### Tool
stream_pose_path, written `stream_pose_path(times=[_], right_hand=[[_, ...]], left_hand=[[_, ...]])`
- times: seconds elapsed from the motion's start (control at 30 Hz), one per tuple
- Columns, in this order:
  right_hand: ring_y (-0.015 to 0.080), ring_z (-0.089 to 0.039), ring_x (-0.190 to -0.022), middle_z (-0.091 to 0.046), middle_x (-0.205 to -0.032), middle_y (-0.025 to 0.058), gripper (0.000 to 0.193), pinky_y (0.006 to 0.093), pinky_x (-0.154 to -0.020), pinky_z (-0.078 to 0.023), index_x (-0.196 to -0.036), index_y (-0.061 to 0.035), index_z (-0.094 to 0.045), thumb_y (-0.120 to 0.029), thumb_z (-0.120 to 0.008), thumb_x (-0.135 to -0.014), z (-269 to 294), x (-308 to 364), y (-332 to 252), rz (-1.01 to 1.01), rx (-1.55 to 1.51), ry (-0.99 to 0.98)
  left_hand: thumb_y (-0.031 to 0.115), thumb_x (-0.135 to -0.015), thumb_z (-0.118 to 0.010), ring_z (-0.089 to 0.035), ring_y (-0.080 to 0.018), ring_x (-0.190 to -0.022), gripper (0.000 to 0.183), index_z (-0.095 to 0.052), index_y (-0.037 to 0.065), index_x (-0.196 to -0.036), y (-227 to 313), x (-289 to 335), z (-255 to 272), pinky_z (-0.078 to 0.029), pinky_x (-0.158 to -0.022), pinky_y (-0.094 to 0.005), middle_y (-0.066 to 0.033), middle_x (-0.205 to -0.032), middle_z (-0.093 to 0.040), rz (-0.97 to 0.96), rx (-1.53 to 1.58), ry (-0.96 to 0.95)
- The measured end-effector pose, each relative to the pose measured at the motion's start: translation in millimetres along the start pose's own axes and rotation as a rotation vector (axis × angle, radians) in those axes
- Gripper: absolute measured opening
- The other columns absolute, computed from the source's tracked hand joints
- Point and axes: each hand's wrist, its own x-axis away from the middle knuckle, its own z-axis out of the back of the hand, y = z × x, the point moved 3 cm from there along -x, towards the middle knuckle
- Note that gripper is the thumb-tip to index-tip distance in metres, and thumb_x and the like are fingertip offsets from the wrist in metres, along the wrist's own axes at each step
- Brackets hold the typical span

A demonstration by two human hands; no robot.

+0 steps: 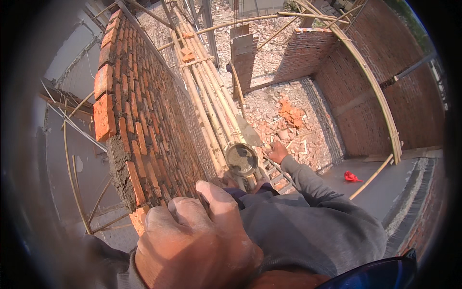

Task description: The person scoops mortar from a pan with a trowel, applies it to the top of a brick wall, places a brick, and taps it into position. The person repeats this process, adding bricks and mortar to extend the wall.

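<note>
The left hand looms close, its clenched fingers' hold hidden; the right hand grips a grey steel trowel above a round mortar-filled metal pan.

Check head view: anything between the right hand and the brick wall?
Yes: a round mortar pan on the bamboo scaffold sits between right hand, gripping a trowel, and brick wall.

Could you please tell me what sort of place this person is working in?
Most likely a building site, seen from up on a scaffold. A half-built brick wall with wet mortar rises at the left, bamboo poles form the platform, and a mortar pan sits by the right hand, which holds a trowel.
</note>
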Motion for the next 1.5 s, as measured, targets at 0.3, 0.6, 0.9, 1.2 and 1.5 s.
stream_pose_path(times=[0.3,0.6,0.9,1.2,1.5], right_hand=[[0.0225,-0.057,-0.044,-0.056,-0.054,0.0109,0.025,0.0422,-0.04,-0.042,-0.075,0.0027,-0.063,-0.015,-0.076,-0.086,-76.0,141.4,239.4,-0.402,-0.312,0.265],[0.0451,-0.069,-0.108,-0.07,-0.109,0.0328,0.043,0.0508,-0.092,-0.055,-0.109,0.0064,-0.069,-0.024,-0.071,-0.08,-131.6,177.5,348.4,-0.675,-0.17,0.12],[0.0365,-0.07,-0.095,-0.07,-0.098,0.0255,0.035,0.0452,-0.082,-0.055,-0.106,0.0045,-0.068,-0.024,-0.072,-0.085,-109.7,159.1,252.9,-0.6,-0.053,0.195],[0.0193,-0.059,-0.049,-0.06,-0.065,0.0088,0.01,0.0334,-0.041,-0.042,-0.092,0.0028,-0.062,-0.006,-0.064,-0.09,-103.6,149.0,170.4,-0.44,-0.77,0.308],[0.0126,-0.053,-0.047,-0.06,-0.063,0.0059,0.009,0.0283,-0.041,-0.041,-0.09,0.0026,-0.066,-0.005,-0.061,-0.092,-66.6,138.9,56.6,-0.35,-1.019,0.235]], left_hand=[[0.015,-0.083,-0.07,-0.068,-0.027,-0.076,0.018,-0.07,0.011,-0.1,56.4,-85.0,-26.0,-0.053,-0.061,-0.0395,-0.0081,-0.086,-0.061,-0.051,0.03,-0.119],[0.01,-0.079,-0.064,-0.065,-0.0311,-0.074,0.019,-0.068,0.007,-0.098,87.0,-109.7,4.4,-0.052,-0.063,-0.0413,-0.0087,-0.085,-0.061,-0.302,-0.058,0.131],[0.016,-0.078,-0.069,-0.064,-0.0329,-0.08,0.027,-0.067,0.006,-0.104,94.5,-112.2,29.8,-0.051,-0.072,-0.041,-0.0104,-0.087,-0.062,-0.538,-0.018,0.115],[0.022,-0.077,-0.074,-0.062,-0.0347,-0.087,0.037,-0.066,0.005,-0.109,18.6,-147.7,-109.2,-0.05,-0.08,-0.0407,-0.0122,-0.088,-0.063,-0.568,0.305,0.095],[0.05,-0.082,-0.081,-0.069,-0.0262,-0.096,0.067,-0.07,0.002,-0.127,6.2,-146.4,-495.1,-0.056,-0.077,-0.0415,-0.0143,-0.124,-0.067,0.766,1.506,-0.601]])
